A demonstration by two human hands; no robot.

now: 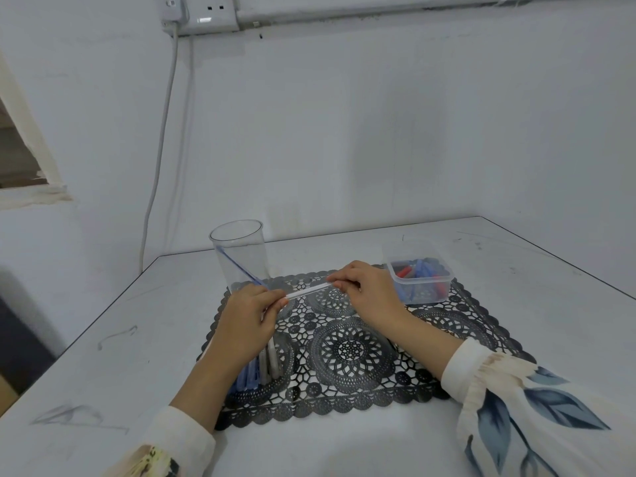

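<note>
White wall fills the upper frame, with a socket at top left of centre and a cable dropping behind the bench. The white bench takes the lower half. Its left edge runs diagonally up from lower left to the back corner, its back edge meets the wall, and its right edge slants off at mid right.

A black lace mat lies centre bottom, with bare bench on its left, right and near sides. A clear cup stands upright at the mat's upper left corner, close to the back edge, with a thin blue stick leaning inside it. A clear plastic box sits on the mat's upper right corner, holding red and blue small parts.

Left hand and right hand are above the upper middle of the mat, each holding one end of a pale thin tube. The tube is raised off the mat and tilts slightly up toward the right, between cup and box. The fingers of the left hand pinch the tube's left end and the right hand's fingers pinch its right end. The left hand is just in front of the cup; whether they touch I cannot tell. The right hand is near the box, apart from it.

A pile of blue and grey pen parts lies on the mat's lower left, partly hidden under the left wrist. The mat's centre is open.
</note>
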